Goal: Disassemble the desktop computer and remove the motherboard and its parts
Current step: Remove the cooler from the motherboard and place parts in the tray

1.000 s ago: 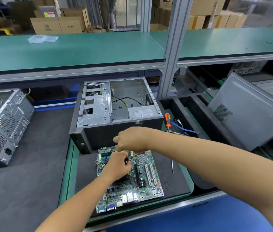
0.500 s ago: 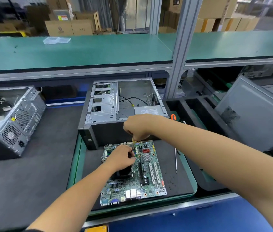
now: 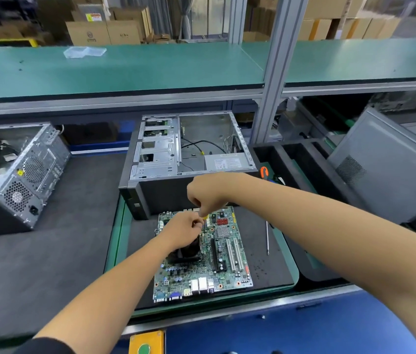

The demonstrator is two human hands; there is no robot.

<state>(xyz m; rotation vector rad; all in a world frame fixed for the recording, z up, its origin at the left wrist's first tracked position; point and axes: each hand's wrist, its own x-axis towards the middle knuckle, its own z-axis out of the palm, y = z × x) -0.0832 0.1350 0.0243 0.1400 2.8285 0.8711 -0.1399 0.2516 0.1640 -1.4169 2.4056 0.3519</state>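
A green motherboard point(image 3: 224, 254) lies flat on a black mat point(image 3: 273, 269), in front of the emptied desktop case point(image 3: 189, 152). My right hand point(image 3: 209, 194) grips a yellow-handled screwdriver point(image 3: 205, 217) held upright over the board's upper middle. Just below it, my left hand point(image 3: 182, 229) pinches the tool's shaft with curled fingers, above the black CPU cooler point(image 3: 187, 251). The screwdriver's tip is hidden behind my left hand.
A thin metal rod point(image 3: 267, 237) lies on the mat to the right of the board. An orange-handled tool point(image 3: 264, 172) rests right of the case. Another open case point(image 3: 20, 172) sits at the left, and a grey side panel point(image 3: 385, 164) leans at the right.
Both hands stay on the screwdriver over the board. My right hand has lifted slightly against the case front, and the camera has shifted.
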